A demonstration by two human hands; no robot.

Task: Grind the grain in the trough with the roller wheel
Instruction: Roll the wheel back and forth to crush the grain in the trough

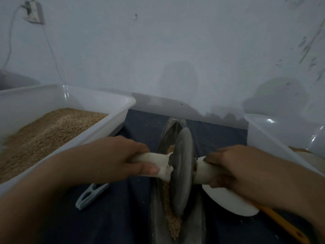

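Observation:
A grey metal roller wheel stands on edge in a long boat-shaped metal trough on dark cloth. Brown grain lies along the trough's groove, below and near the wheel. A white-wrapped axle handle sticks out on each side of the wheel. My left hand grips the left handle, thumb along its underside. My right hand grips the right handle close to the wheel.
A white plastic tub half full of grain sits at left. Another white tub stands at right. A white scoop with an orange handle lies under my right wrist. A pale blue clip lies on the cloth. The wall is close behind.

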